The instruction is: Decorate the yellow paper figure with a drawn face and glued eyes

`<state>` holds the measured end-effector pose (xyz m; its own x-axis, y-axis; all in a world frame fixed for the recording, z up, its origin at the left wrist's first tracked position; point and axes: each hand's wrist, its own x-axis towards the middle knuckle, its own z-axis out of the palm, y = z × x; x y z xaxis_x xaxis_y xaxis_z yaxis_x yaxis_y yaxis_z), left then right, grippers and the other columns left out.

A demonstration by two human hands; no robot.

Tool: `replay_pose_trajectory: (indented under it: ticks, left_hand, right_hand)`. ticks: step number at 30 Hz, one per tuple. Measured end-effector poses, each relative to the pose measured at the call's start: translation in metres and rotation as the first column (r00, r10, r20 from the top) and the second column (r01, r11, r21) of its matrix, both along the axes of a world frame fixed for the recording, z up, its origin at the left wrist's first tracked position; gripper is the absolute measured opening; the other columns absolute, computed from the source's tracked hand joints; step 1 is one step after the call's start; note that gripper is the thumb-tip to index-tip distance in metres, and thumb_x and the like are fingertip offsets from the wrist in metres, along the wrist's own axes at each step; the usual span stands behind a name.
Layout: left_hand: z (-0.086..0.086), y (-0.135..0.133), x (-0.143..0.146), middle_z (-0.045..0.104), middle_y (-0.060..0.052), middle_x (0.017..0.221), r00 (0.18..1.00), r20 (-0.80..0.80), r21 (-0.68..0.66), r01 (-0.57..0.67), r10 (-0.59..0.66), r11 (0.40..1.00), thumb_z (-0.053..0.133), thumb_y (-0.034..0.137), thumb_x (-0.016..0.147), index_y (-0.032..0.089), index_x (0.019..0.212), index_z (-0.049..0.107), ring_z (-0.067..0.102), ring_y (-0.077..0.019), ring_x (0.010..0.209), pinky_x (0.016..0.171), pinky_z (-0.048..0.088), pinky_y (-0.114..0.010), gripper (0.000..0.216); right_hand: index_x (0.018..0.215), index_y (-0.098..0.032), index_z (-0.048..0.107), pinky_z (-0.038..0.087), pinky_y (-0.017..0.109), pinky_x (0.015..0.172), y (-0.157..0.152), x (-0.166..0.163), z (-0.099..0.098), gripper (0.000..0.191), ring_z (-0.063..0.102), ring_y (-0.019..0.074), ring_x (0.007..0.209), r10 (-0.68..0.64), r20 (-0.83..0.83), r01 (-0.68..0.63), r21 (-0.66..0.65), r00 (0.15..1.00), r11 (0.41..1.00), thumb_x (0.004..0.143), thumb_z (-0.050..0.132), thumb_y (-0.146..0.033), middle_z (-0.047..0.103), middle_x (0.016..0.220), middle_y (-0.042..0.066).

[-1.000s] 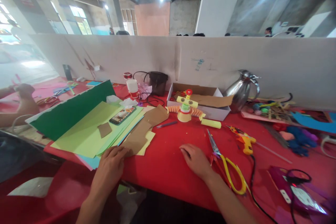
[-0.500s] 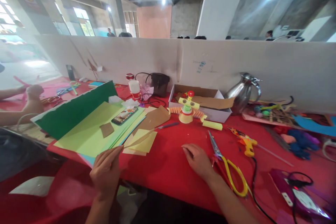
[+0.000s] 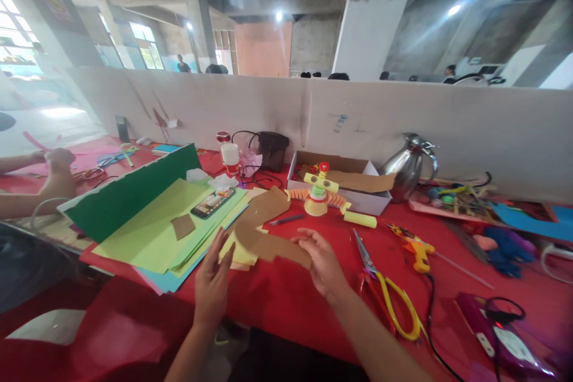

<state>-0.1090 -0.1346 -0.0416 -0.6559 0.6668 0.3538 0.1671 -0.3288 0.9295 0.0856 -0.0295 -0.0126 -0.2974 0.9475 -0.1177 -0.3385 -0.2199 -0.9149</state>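
Observation:
A curved strip of brown card [image 3: 274, 248] hangs over the table, its right end pinched between the thumb and fingers of my right hand [image 3: 326, 267]. My left hand [image 3: 212, 286] is beside the strip's other end, thumb and fingers apart, holding nothing. Under and behind the strip lie small yellow paper pieces [image 3: 245, 252] and a larger brown sheet [image 3: 264, 208]. Farther back stands a paper figure [image 3: 317, 205] with folded orange arms and a yellow head with two round eyes. A dark pen [image 3: 286, 219] rests in front of it.
Scissors [image 3: 400, 304] and a yellow glue gun [image 3: 419, 252] with its cord lie right. Left are green sheets [image 3: 138, 239], a phone [image 3: 213, 202] and a green board [image 3: 134, 191]. Behind stand a white box [image 3: 369, 202] and a steel jug [image 3: 405, 167]. Another person's hands [image 3: 58, 170] work far left.
The brown strip has passed from my left hand to my right and swung broadside. My left hand has opened and moved right; my right hand has lifted from the table.

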Motion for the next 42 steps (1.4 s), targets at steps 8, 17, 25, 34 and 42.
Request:
replay_pose_trajectory:
  ticks: [8, 17, 25, 34, 42]
  left_hand:
    - [0.014, 0.047, 0.046, 0.075, -0.01, 0.1, 0.679, 0.683, -0.045, 0.406, -0.268, 0.913, 0.078, 0.034, 0.074, 0.015, 0.107, 0.063, 0.073, -0.0213, 0.087, 0.075, 0.06, -0.03, 0.041]
    - [0.012, 0.082, 0.033, 0.076, -0.009, 0.084, 0.601, 0.735, -0.012, 0.475, -0.314, 0.88, 0.075, 0.017, 0.072, 0.012, 0.098, 0.063, 0.074, -0.023, 0.08, 0.077, 0.061, -0.034, 0.03]
    - [0.012, 0.076, 0.027, 0.076, -0.007, 0.084, 0.665, 0.684, -0.012, 0.421, -0.299, 0.907, 0.08, 0.02, 0.065, 0.013, 0.096, 0.063, 0.074, -0.0218, 0.078, 0.073, 0.061, -0.031, 0.036]
    - [0.015, 0.071, 0.03, 0.075, -0.004, 0.078, 0.604, 0.719, -0.001, 0.494, -0.342, 0.87, 0.083, 0.016, 0.061, 0.013, 0.106, 0.061, 0.07, -0.0181, 0.063, 0.056, 0.058, -0.027, 0.051]
    - [0.016, 0.072, 0.031, 0.075, -0.007, 0.078, 0.629, 0.692, -0.024, 0.512, -0.355, 0.859, 0.086, 0.019, 0.058, 0.011, 0.098, 0.06, 0.069, -0.0191, 0.06, 0.051, 0.057, -0.026, 0.048]
  right_hand:
    - [0.096, -0.02, 0.062, 0.051, 0.034, 0.086, -0.01, -0.02, -0.025, 0.02, 0.063, 0.0203, 0.093, -0.259, 0.317, 0.021, 0.596, 0.912, 0.803, 0.093, 0.045, -0.031, 0.068, 0.098, 0.009]
    - [0.106, -0.022, 0.065, 0.047, 0.038, 0.104, -0.005, -0.005, -0.029, 0.031, 0.062, 0.0207, 0.119, -0.021, 0.225, -0.112, 0.562, 0.974, 0.82, 0.088, 0.04, -0.017, 0.069, 0.121, 0.008]
    - [0.104, -0.023, 0.07, 0.049, 0.038, 0.103, 0.012, 0.0, -0.021, 0.041, 0.063, 0.0197, 0.117, 0.0, 0.427, -0.344, 0.728, 0.904, 0.592, 0.073, 0.051, -0.005, 0.069, 0.122, 0.006]
    - [0.116, -0.029, 0.072, 0.05, 0.036, 0.105, 0.005, 0.004, -0.038, 0.033, 0.063, 0.017, 0.12, -0.063, 0.444, -0.37, 0.809, 0.894, 0.457, 0.093, 0.054, -0.014, 0.067, 0.13, 0.004]
    - [0.126, -0.032, 0.066, 0.054, 0.034, 0.101, 0.006, 0.003, -0.044, 0.036, 0.064, 0.0175, 0.117, -0.136, 0.352, -0.293, 0.897, 0.926, 0.33, 0.095, 0.057, -0.016, 0.068, 0.127, 0.005]
